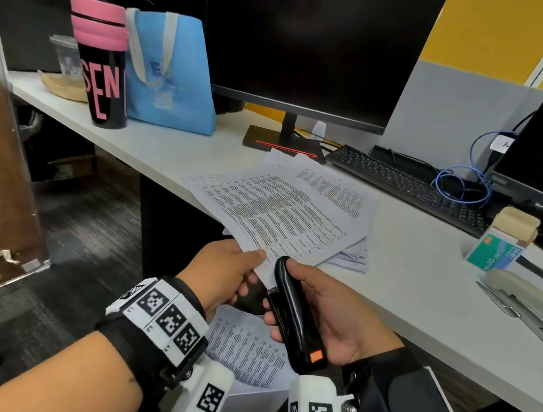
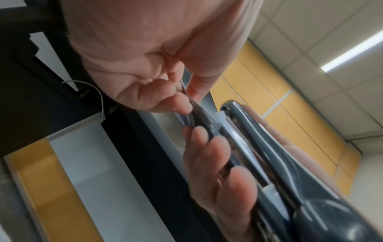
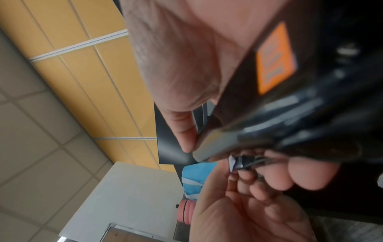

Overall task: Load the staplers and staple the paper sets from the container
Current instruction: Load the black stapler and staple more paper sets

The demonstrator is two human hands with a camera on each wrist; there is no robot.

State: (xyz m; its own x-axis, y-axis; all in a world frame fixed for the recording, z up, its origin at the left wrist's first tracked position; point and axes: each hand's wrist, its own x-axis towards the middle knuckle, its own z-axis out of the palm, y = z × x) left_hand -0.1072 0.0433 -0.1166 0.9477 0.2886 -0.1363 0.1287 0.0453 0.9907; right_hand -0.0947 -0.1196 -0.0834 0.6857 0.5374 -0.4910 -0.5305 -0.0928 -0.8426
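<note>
Below our hands, a white container (image 1: 247, 406) holds printed sheets. Our left hand (image 1: 219, 273) pinches the paper set (image 1: 282, 221) by its corner; our right hand (image 1: 328, 313) grips the black stapler (image 1: 293, 316) there. The stapler's mouth is hidden.

Even office light, edges bowed in the head view; both wrist views blurred.

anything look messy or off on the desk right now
Mostly the paper pile: its sheets are fanned and crooked. The beige stapler lies flipped open beside the staple box. Nothing looks spilled or broken.
</note>
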